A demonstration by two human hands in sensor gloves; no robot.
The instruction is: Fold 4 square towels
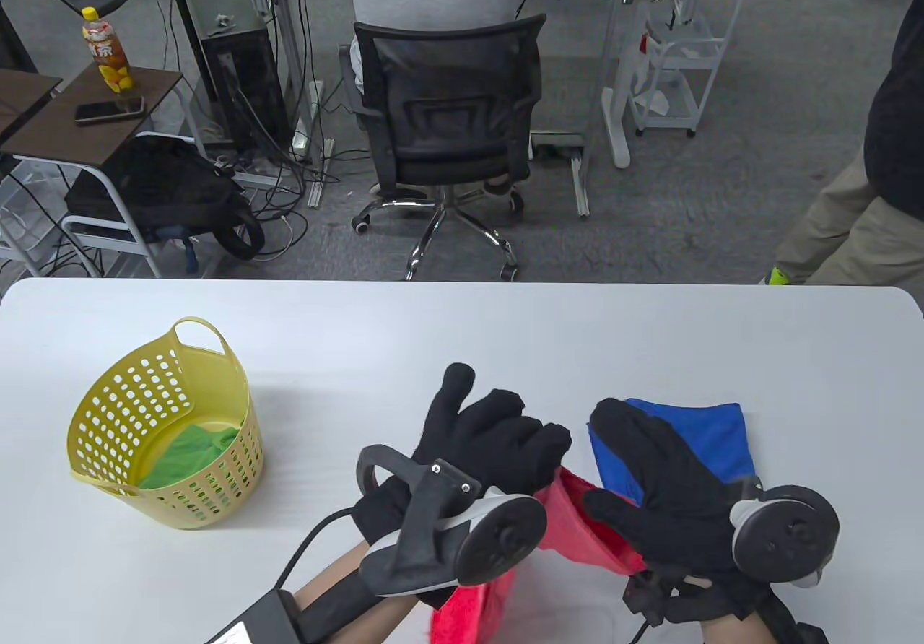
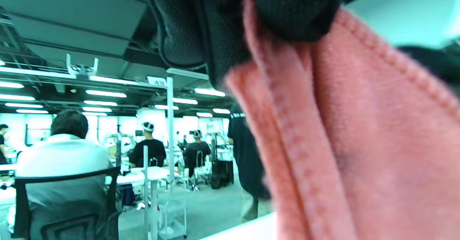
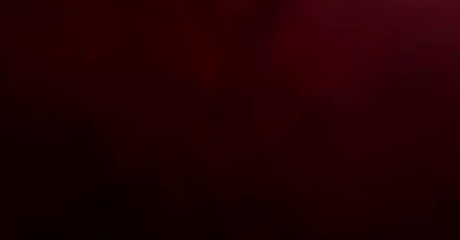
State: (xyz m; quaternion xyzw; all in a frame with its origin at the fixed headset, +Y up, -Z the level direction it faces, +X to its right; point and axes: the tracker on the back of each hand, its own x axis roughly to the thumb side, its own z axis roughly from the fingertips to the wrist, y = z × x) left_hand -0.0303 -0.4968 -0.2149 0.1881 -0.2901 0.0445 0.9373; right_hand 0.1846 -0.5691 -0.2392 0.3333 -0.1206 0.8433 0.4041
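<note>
Right of the yellow basket, both hands hold the red towel off the table: left hand gripping one edge, right hand the other. Folding appears underway; next, edges need aligning. A blue towel lies folded beyond; a green towel sits in the basket.

The right wrist view shows only a dark red blur, so nothing can be made out there. In the table view the red towel is largely hidden under the left hand and right hand, and its lower part is cut off by the bottom edge; the right hand also covers part of the blue towel. The green towel lies partly hidden behind the basket wall.
</note>
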